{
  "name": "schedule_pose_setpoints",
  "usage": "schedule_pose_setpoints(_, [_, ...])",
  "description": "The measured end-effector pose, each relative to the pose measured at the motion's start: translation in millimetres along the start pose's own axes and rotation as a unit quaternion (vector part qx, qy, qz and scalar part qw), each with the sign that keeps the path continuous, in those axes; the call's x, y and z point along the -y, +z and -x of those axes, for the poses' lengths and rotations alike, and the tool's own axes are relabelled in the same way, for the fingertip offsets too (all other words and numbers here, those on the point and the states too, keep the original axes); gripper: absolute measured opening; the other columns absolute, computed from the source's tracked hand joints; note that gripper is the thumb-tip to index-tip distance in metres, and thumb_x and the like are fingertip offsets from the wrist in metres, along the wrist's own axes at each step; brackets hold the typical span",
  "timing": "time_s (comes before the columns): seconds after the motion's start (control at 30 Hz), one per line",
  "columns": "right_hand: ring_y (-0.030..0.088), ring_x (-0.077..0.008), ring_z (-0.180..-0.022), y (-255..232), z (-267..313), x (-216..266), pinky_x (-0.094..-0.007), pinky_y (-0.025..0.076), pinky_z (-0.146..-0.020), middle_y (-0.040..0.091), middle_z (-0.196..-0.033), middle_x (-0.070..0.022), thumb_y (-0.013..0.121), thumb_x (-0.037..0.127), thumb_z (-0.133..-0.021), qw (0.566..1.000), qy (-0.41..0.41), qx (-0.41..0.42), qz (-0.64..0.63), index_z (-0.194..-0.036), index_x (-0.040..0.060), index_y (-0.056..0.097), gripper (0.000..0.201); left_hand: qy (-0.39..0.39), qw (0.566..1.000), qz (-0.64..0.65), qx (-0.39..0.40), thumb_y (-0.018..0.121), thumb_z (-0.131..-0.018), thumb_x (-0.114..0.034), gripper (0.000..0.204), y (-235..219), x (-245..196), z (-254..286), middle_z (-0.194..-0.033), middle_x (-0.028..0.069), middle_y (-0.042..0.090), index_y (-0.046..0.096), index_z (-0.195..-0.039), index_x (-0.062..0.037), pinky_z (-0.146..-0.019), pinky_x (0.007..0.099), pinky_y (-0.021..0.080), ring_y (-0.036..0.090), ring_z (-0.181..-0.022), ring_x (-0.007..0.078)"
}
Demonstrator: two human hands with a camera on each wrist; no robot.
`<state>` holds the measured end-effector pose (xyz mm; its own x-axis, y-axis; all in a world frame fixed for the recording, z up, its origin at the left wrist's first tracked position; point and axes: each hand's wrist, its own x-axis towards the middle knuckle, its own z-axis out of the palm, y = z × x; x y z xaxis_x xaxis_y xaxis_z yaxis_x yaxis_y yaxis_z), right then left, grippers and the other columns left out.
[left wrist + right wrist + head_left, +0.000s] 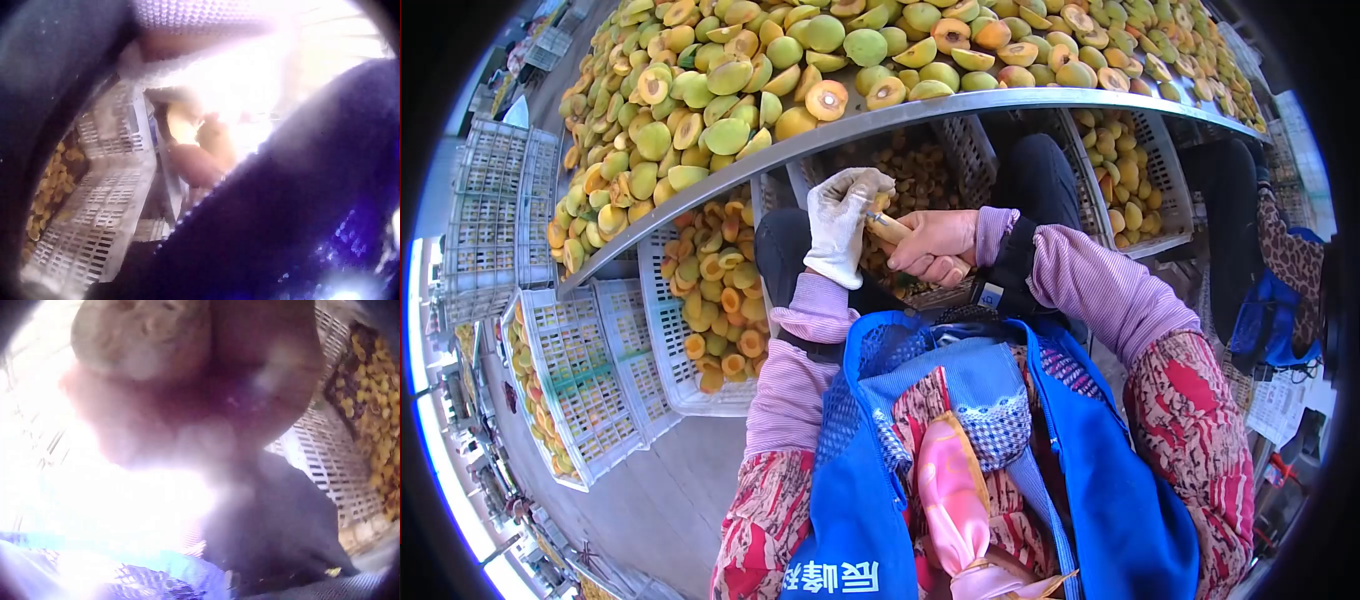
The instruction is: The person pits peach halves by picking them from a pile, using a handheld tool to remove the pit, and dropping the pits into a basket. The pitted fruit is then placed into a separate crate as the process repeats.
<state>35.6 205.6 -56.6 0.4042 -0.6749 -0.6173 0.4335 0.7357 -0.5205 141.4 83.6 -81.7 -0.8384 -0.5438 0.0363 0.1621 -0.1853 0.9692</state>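
At frame centre, below the table [960, 108] of halved apricots, the gloved left hand [840, 225] curls around a fruit [887, 228], steadying it for what seems a knife gripped by the right hand [935, 247].

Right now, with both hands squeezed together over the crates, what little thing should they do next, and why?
Probably work the tool around the piece of fruit, hidden inside the gloved left hand. The bare right hand grips the tool's wooden handle with its tip against the glove, and cut fruit halves already fill a white crate below.
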Motion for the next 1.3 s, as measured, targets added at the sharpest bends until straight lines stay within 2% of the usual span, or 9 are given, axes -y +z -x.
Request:
schedule_pose_setpoints(0.1, [0.042,-0.0073,-0.036,17.8,3.8,5.1,-0.023,0.032,-0.029,0.044,-0.052,0.0005,0.056,0.009,-0.077,0.991,-0.008,-0.094,0.098,-0.086,0.0094,0.041,0.018,-0.005,0.997,0.078,-0.029,0.062,-0.084,-0.024,0.026,2.5,4.2,-3.6,-0.075,0.0096,0.063,0.062,-0.082,0.0018,-0.066,0.0295,0.05,0.061,-0.07,0.0173])
schedule_pose_setpoints(0.3, [0.06,-0.0384,-0.07,-2.3,-38.3,-24.5,-0.0448,0.048,-0.06,0.06,-0.076,-0.0238,0.051,0.008,-0.076,0.71,-0.247,-0.379,0.54,-0.097,-0.0019,0.043,0.025,-0.143,0.937,0.263,-0.179,0.061,-0.083,-0.034,0.031,2.7,19.4,-11.4,-0.077,0.0098,0.06,0.056,-0.083,-0.0028,-0.062,0.0349,0.052,0.061,-0.069,0.0231])
schedule_pose_setpoints(0.77, [0.057,-0.0399,-0.079,-8.7,-21.7,-56.9,-0.0436,0.044,-0.063,0.057,-0.078,-0.0232,0.058,0.014,-0.075,0.79,-0.257,-0.325,0.452,-0.097,0.0034,0.042,0.029,-0.077,0.912,0.369,-0.162,0.055,-0.086,-0.039,0.031,-9.4,5.8,-11.8,-0.09,0.0083,0.059,0.053,-0.09,-0.0081,-0.073,0.0407,0.051,0.059,-0.084,0.0271])
schedule_pose_setpoints(0.93, [0.06,-0.0374,-0.077,-13.0,-27.0,-57.7,-0.0473,0.046,-0.064,0.061,-0.078,-0.0196,0.053,0.017,-0.079,0.705,-0.165,-0.388,0.57,-0.096,0.0049,0.042,0.023,0.104,0.929,-0.142,-0.325,0.059,-0.083,-0.012,0.023,-94.8,-42.8,9.8,-0.094,0.0116,0.06,0.059,-0.104,-0.0035,-0.073,0.0301,0.049,0.06,-0.083,0.0248])
schedule_pose_setpoints(0.97, [0.06,-0.0367,-0.075,-16.6,-27.2,-54.5,-0.0474,0.046,-0.063,0.062,-0.078,-0.0185,0.052,0.018,-0.08,0.695,-0.177,-0.397,0.574,-0.096,0.0054,0.042,0.022,0.122,0.89,-0.292,-0.328,0.064,-0.078,-0.017,0.028,-94.1,-68.9,15.4,-0.097,0.0141,0.06,0.06,-0.103,-0.0033,-0.077,0.0326,0.048,0.059,-0.084,0.0287])
schedule_pose_setpoints(1.0, [0.06,-0.0365,-0.074,-18.8,-27.6,-50.4,-0.0477,0.046,-0.062,0.062,-0.077,-0.0179,0.053,0.019,-0.08,0.683,-0.172,-0.397,0.589,-0.095,0.0056,0.041,0.023,0.135,0.634,-0.629,-0.43,0.065,-0.076,-0.022,0.031,-104.9,-75.9,13.9,-0.095,0.0151,0.06,0.06,-0.102,-0.0039,-0.08,0.0358,0.047,0.059,-0.081,0.0319])
schedule_pose_setpoints(1.03, [0.06,-0.0365,-0.074,-15.8,-28.9,-52.6,-0.0477,0.046,-0.062,0.062,-0.077,-0.0179,0.053,0.019,-0.08,0.687,-0.172,-0.395,0.585,-0.095,0.0056,0.041,0.023,0.166,0.546,-0.709,-0.414,0.064,-0.077,-0.026,0.032,-113.6,-83.4,14.5,-0.087,0.0132,0.063,0.061,-0.1,-0.0042,-0.078,0.0376,0.047,0.06,-0.077,0.0305])
schedule_pose_setpoints(1.17, [0.06,-0.0361,-0.073,-10.2,-30.6,-36.5,-0.0467,0.046,-0.062,0.061,-0.075,-0.0175,0.054,0.021,-0.079,0.693,-0.234,-0.428,0.531,-0.095,0.0056,0.041,0.025,0.02,0.872,-0.45,-0.191,0.065,-0.076,-0.024,0.029,-82.2,-80.9,-12.5,-0.085,0.012,0.063,0.063,-0.097,-0.0054,-0.076,0.0356,0.047,0.06,-0.079,0.0267])
schedule_pose_setpoints(1.3, [0.059,-0.0374,-0.073,-13.0,-23.0,-27.7,-0.0467,0.046,-0.064,0.06,-0.075,-0.0185,0.054,0.023,-0.08,0.703,-0.268,-0.45,0.481,-0.095,0.0054,0.041,0.026,0.022,0.833,-0.543,0.106,0.065,-0.076,-0.012,0.025,-7.6,-46.7,-18.3,-0.087,0.0087,0.062,0.062,-0.1,-0.0049,-0.069,0.0283,0.048,0.06,-0.077,0.0181])
